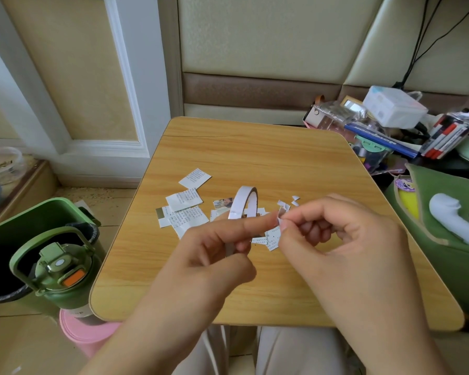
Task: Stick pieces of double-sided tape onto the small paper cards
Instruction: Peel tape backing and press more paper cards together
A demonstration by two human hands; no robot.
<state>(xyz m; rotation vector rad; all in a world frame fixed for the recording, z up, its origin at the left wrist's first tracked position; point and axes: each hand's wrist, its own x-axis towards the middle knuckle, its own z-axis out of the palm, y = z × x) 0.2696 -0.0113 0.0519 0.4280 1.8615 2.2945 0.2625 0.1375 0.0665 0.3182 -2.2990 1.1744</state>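
Thin white roll of double-sided tape (pixel 243 209) is up over the middle of the light wooden table (pixel 255 158), gripped in the left hand (pixel 209 253). Right hand (pixel 336 234) pinches a small torn tape bit (pixel 281 213). Printed white paper cards (pixel 186 208) lie scattered toward the left edge. Looks early on, most cards probably still untaped.

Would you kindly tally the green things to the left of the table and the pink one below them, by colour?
Green: 2, the bin and the bottle.
Pink: 1, the round stool or tub under the bottle.
Total: 3
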